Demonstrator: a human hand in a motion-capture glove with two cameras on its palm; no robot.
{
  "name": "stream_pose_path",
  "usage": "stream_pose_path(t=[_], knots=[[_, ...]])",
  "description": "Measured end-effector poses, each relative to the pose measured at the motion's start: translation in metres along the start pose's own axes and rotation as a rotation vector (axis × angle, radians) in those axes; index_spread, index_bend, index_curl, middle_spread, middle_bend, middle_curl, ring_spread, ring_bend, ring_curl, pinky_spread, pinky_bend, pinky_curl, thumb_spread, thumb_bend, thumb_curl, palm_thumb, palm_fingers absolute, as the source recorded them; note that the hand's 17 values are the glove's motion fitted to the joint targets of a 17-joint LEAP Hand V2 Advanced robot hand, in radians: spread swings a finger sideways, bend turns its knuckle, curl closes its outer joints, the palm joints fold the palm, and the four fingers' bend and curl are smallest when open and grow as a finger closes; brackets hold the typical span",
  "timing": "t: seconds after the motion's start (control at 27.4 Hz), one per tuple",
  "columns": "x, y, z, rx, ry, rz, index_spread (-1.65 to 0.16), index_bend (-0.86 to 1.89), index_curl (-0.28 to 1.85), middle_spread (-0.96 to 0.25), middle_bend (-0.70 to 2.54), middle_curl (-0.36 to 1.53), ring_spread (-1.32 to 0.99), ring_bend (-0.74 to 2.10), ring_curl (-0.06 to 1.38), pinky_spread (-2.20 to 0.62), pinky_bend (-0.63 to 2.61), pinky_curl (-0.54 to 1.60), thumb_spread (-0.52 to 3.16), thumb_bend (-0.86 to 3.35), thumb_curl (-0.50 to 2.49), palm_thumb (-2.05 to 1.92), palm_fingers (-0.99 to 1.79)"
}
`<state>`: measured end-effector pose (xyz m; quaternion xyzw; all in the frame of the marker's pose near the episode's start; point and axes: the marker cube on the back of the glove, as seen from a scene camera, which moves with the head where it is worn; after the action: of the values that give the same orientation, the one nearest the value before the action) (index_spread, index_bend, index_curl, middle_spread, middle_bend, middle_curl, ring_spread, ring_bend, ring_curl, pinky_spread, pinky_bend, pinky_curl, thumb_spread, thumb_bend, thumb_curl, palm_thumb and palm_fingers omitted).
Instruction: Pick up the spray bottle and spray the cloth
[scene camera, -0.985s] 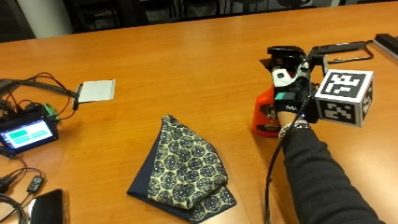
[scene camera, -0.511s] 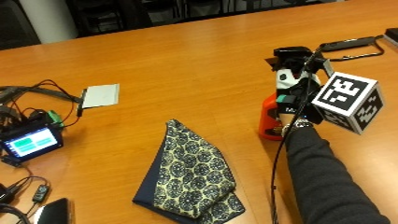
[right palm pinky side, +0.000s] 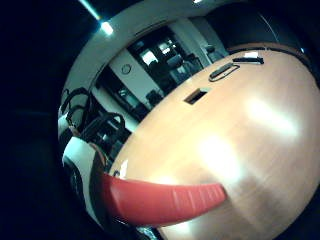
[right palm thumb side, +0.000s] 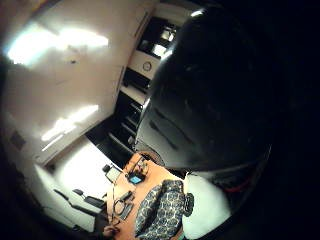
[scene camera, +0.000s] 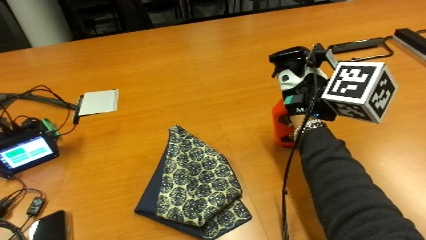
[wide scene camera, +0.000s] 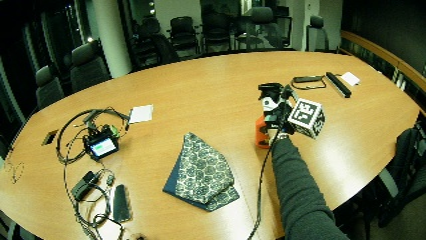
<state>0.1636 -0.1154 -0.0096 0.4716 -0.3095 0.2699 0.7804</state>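
An orange spray bottle (scene camera: 282, 126) with a black and white spray head (scene camera: 291, 68) stands upright right of the table's middle. My gloved right hand (scene camera: 303, 104) grips its neck from the right side, fingers curled round it. Whether its base touches the wood I cannot tell. The folded navy cloth (scene camera: 194, 183) with a cream pattern lies flat to the bottle's left, nearer the front edge, apart from it. Close to my palm are the red trigger (right palm pinky side: 165, 202) and the white head (right palm pinky side: 82, 165). The cloth (right palm thumb side: 160, 210) also shows beyond the dark bottle body (right palm thumb side: 210, 100). In the wide view the bottle (wide scene camera: 262, 133) stands right of the cloth (wide scene camera: 200, 170).
A small lit screen device (scene camera: 26, 150) with cables sits at the left edge. A white pad (scene camera: 98, 101) lies behind it and a dark phone (scene camera: 50, 226) at the front left. A black cable clip (scene camera: 359, 45) and a black bar (scene camera: 410, 37) lie at the far right.
The outside camera has shifted. My hand keeps its grip on the bottle's neck at the same spot; the cloth has not moved.
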Motion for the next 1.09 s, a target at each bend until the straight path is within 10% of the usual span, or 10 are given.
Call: stream_pose_path(t=[1.09], knots=[[-0.047, 0.020, -0.004, -0.325, 0.445, -0.818, -0.25, 0.31, 0.52, -0.19, 0.58, 0.52, -0.21, 0.68, 0.47, -0.32, 0.50, 0.43, 0.45, -0.03, 0.71, 0.93, 1.40]])
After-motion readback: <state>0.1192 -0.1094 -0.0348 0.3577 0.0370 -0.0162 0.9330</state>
